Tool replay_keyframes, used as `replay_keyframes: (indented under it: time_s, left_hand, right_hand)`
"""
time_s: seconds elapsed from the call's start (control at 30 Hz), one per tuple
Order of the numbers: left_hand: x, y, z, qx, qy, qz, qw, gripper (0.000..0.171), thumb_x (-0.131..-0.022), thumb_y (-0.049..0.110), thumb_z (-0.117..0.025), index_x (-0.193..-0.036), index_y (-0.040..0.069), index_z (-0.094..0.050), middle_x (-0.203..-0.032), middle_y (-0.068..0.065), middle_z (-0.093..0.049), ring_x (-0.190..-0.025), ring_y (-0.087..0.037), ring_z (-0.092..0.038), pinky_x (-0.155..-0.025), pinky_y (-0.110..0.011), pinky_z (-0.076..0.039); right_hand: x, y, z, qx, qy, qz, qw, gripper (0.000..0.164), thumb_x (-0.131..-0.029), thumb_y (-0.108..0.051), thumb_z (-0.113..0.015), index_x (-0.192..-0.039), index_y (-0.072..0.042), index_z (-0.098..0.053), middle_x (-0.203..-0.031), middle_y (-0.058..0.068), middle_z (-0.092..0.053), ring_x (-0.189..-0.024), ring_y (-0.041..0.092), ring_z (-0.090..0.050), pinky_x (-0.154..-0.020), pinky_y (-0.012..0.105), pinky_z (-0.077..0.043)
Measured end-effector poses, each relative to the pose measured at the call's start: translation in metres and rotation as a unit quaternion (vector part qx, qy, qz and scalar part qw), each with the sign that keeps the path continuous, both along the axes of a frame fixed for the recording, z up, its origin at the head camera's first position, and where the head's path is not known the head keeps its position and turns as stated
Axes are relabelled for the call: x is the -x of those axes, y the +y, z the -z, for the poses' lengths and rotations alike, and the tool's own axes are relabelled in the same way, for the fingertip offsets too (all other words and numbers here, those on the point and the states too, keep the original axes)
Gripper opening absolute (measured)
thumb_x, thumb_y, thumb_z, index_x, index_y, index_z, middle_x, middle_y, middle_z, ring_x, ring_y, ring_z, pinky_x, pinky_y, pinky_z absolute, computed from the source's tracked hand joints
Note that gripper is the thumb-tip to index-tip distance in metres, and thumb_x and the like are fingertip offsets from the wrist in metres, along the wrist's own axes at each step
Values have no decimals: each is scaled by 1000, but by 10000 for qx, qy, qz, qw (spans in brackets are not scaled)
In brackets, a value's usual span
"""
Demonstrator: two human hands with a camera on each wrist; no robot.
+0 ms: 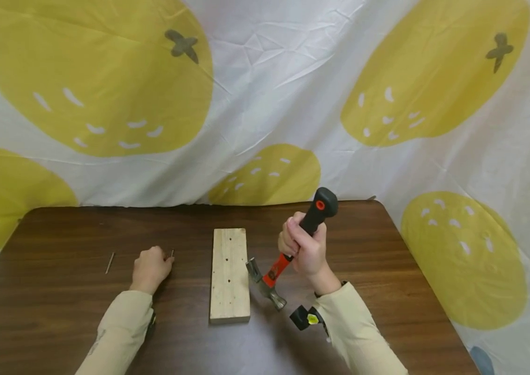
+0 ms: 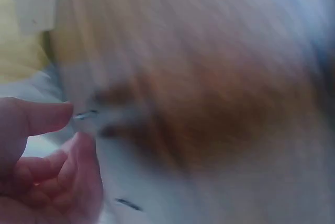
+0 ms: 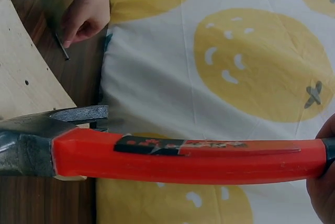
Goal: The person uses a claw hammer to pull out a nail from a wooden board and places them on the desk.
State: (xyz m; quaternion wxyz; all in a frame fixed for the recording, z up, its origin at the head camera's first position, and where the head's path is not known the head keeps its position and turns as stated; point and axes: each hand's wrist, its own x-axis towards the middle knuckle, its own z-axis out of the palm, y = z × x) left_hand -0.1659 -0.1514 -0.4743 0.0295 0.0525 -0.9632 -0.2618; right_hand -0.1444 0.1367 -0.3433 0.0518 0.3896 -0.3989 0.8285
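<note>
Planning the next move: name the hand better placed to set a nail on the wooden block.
Left. The left hand already pinches a nail beside the wooden block; the right hand grips the hammer.

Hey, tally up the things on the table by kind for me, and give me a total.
Hammers: 1, the hammer, gripped by the right hand
Wood blocks: 1, the wood block
Nails: 2, the pinched nail at the left hand and the loose nail lying further left
Total: 4
</note>
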Motion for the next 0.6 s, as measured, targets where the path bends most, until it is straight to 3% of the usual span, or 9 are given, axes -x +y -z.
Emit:
replay_keyframes:
  time_s: [0.1,0.17,0.27,0.4,0.6]
  left_hand:
    - [-5,14,-10,-95,304,236,9992,25,-86,18,-59,-86,-7,-57,-77,-22,-61,-67,-37,-60,-56,-47,-48]
    - [-8,27,-17,-425,414,470,9971,29,-86,19,-59,-95,-8,-56,-84,-22,-61,-74,-36,-60,-62,-47,-50]
    - [-14,49,-20,-973,195,908,9909,35,-85,18,-60,-107,-9,-55,-95,-20,-61,-84,-32,-61,-73,-44,-50]
    - [-25,72,-15,-1458,-307,1243,9810,48,-82,14,-65,-119,-11,-48,-108,-24,-57,-88,-30,-61,-73,-39,-51]
    - [-34,83,-5,-1795,-396,1225,9753,56,-77,4,-68,-123,-14,-42,-116,-30,-50,-86,-31,-63,-67,-34,-53]
  right_hand:
    - [2,5,-1,-10,-62,-50,10000,18,-93,-5,-46,-80,-12,-57,-45,2,-21,-33,11,-15,-30,23,-12]
    - [4,9,-1,-80,-111,-110,9998,18,-93,-5,-46,-79,-12,-55,-45,2,-21,-33,11,-15,-30,23,-11]
    - [7,19,-1,-243,-262,-249,9991,20,-93,-4,-44,-77,-12,-53,-45,3,-20,-33,11,-14,-31,23,-11]
    - [12,37,3,-558,-587,-537,9953,25,-94,-1,-37,-75,-11,-51,-46,3,-18,-34,12,-13,-31,24,-10]
    - [22,66,21,-1117,-1319,-854,9812,31,-95,-3,-35,-65,-10,-40,-46,3,-17,-35,12,-12,-33,26,-8]
